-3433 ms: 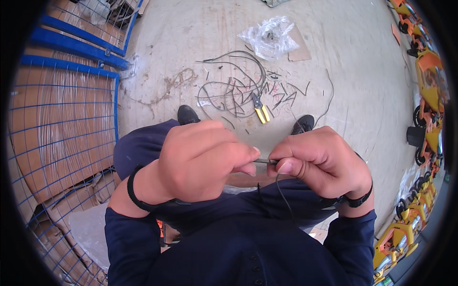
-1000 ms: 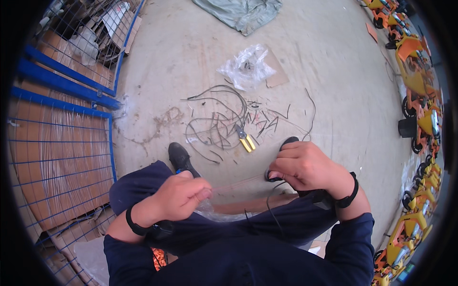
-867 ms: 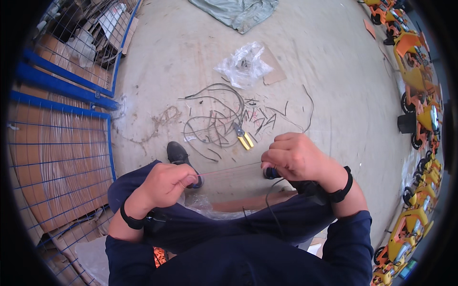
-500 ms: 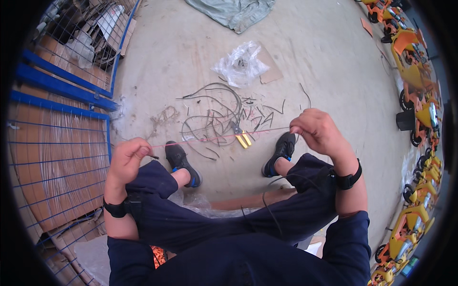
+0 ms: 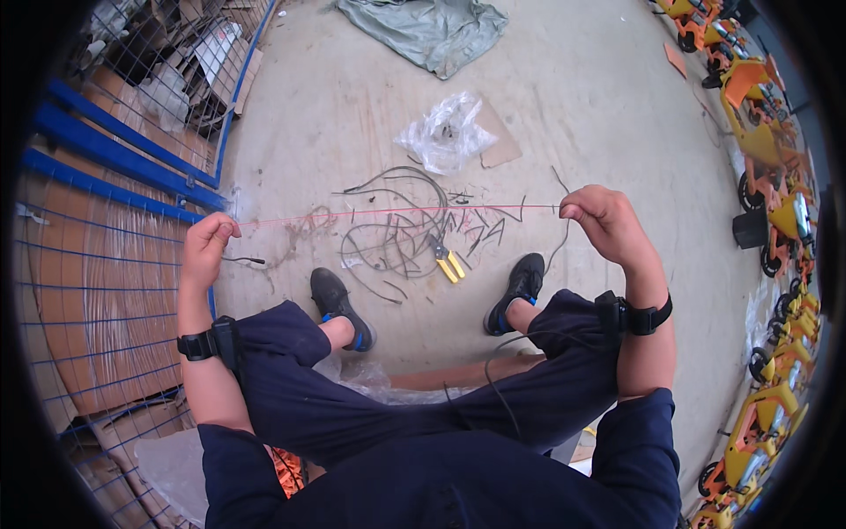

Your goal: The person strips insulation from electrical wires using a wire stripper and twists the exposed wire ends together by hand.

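Note:
My left hand is closed in a pinch on one end of a thin red wire, with a short dark cable end hanging beside it. My right hand pinches the other end, where a dark cable drops from my fingers. The wire stretches taut and nearly level between both hands. On the floor beneath it are a tangle of grey-black cables and short offcuts, and wire strippers with yellow handles, lying between my two shoes.
A blue wire cage holding cardboard stands along the left. Ahead lie crumpled clear plastic on a cardboard piece and a grey-green sheet. A row of yellow and orange wheeled machines lines the right.
My hands have moved up and far apart, the left leftward, the right rightward. The thin red wire now spans a much wider gap between them, and both shoes show fully.

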{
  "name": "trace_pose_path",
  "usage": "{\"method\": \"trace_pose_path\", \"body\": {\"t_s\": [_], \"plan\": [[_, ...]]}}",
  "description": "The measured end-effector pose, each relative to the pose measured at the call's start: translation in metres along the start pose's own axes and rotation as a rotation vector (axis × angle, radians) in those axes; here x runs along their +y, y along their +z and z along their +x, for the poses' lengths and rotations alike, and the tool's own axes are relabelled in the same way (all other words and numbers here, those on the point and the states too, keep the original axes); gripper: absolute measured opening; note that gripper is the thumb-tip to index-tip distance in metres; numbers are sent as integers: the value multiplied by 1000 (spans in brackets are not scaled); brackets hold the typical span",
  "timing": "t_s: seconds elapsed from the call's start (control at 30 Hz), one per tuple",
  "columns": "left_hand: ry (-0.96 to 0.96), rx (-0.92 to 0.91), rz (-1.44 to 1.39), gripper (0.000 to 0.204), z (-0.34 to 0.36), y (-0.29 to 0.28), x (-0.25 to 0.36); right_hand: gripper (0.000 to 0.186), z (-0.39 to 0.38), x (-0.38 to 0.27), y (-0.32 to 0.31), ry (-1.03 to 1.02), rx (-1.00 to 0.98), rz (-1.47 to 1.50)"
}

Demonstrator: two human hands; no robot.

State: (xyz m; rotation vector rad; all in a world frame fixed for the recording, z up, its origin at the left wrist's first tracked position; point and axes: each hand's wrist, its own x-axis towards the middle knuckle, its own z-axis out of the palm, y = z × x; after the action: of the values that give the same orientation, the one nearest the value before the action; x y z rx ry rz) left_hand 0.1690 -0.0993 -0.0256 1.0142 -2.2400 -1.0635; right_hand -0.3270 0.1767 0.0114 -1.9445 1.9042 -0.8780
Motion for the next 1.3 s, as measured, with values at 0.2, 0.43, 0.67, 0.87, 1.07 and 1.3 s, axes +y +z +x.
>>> {"method": "trace_pose_path", "body": {"t_s": [0.2,0.43,0.67,0.87,1.07,1.3], "plan": [[-10,35,7,18,20,-18,-13,9,-7,20,-6,130,18,72],[104,286,175,20,21,-46,-79,15,-22,60,-26,309,77,59],[-255,469,2,24,-23,-93,-113,27,-78,137,-60,721,233,60],[-235,309,37,23,18,-48,-30,33,-8,135,3,615,41,9],[-418,133,-424,32,41,-1,57,32,38,142,100,435,-220,-83],[-432,-4,-630,39,40,44,72,37,82,152,207,488,-95,-39]]}}
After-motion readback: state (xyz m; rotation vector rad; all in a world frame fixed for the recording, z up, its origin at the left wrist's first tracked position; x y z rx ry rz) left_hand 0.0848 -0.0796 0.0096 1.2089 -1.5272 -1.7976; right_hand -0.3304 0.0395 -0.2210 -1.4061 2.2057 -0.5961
